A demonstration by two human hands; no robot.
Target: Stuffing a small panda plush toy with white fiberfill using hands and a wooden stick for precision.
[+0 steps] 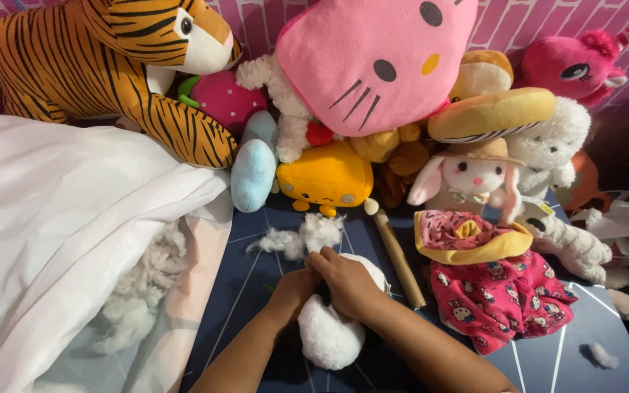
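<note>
Both my hands meet over a white plush toy (329, 336) lying on the dark blue mat (249, 291). My right hand (347, 282) covers the toy's upper part with its fingers curled into it. My left hand (296, 284) presses against the toy from the left, mostly hidden behind the right hand. Loose white stuffing tufts (307, 236) lie just beyond my hands. A wooden stick (398, 258) lies to the right of the toy.
A big clear bag of white stuffing (74, 240) fills the left. A pile of plush toys lines the back: a tiger (103, 65), a pink cat-face cushion (373, 58), a yellow toy (325, 178), a white bunny (467, 178). Pink patterned cloth (496, 291) lies at right.
</note>
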